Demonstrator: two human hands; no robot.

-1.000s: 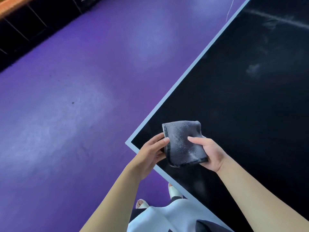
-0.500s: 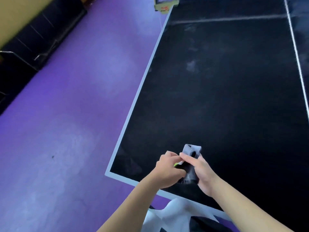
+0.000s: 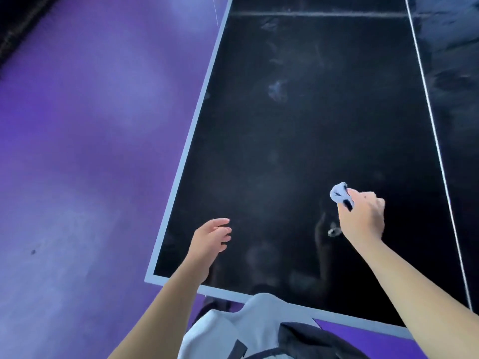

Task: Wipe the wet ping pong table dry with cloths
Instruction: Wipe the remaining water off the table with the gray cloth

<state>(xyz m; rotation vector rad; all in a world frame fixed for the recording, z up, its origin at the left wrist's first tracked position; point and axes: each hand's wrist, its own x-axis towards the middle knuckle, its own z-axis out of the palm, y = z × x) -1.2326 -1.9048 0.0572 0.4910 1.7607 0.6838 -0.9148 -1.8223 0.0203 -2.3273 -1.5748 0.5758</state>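
The dark ping pong table (image 3: pixel 324 130) with pale edge lines fills the middle and right of the view; faint wet smears and streaks show on its surface. My right hand (image 3: pixel 363 216) grips a bunched grey cloth (image 3: pixel 339 194) over the near right part of the table, and most of the cloth is hidden in the fist. My left hand (image 3: pixel 211 238) hovers over the near left part of the table with relaxed fingers and holds nothing.
A purple floor (image 3: pixel 90 125) lies to the left of the table and along its near edge. The white centre line (image 3: pixel 430 107) runs down the table at the right. My light-coloured top (image 3: pixel 233 330) shows at the bottom.
Both hands held the cloth and folded it together; now my left hand has let go and moved left, and my right hand has carried the bunched cloth out over the table.
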